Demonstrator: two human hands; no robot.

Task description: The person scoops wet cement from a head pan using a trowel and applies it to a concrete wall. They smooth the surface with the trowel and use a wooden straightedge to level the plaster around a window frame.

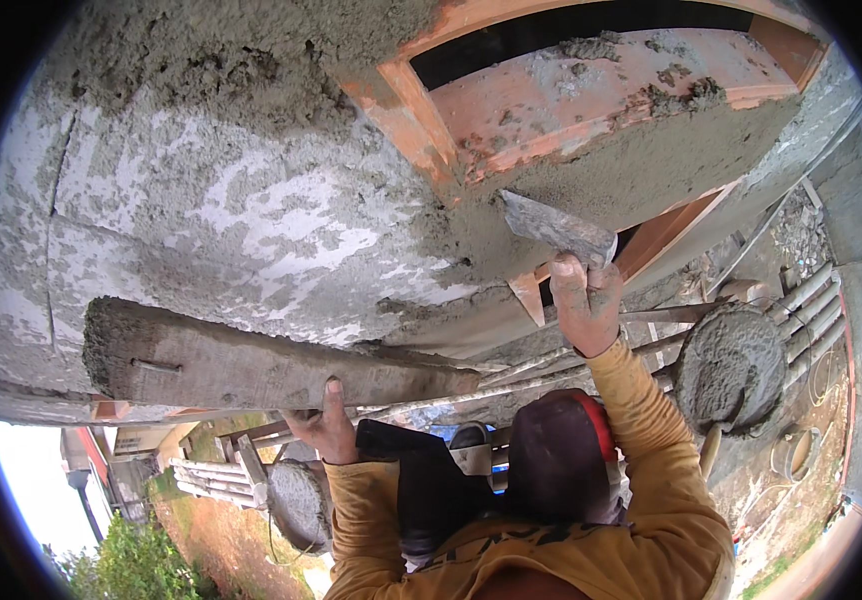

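My left hand [329,430] grips a long wooden board [251,362] from below, its thumb up against the front face. Grey mortar crusts the board's top edge and left end, which lie close along the wall. In my right hand [588,305] is a flat grey scraper [558,228], pinched at its lower end and tilted against fresh mortar [511,220]. That spot is just below the corner of an orange-brown window frame [421,120]. Part of a second orange-brown frame [676,235] shows beside the scraper. Most of my left fingers are hidden behind the board.
Patchy grey mortar covers the pale wall [251,220]. A round container of wet mortar [733,368] rests by bamboo poles [811,310] at right. Another mortar-filled container [298,505] stands lower left. Far below are bare ground [236,550] and a green bush [136,560].
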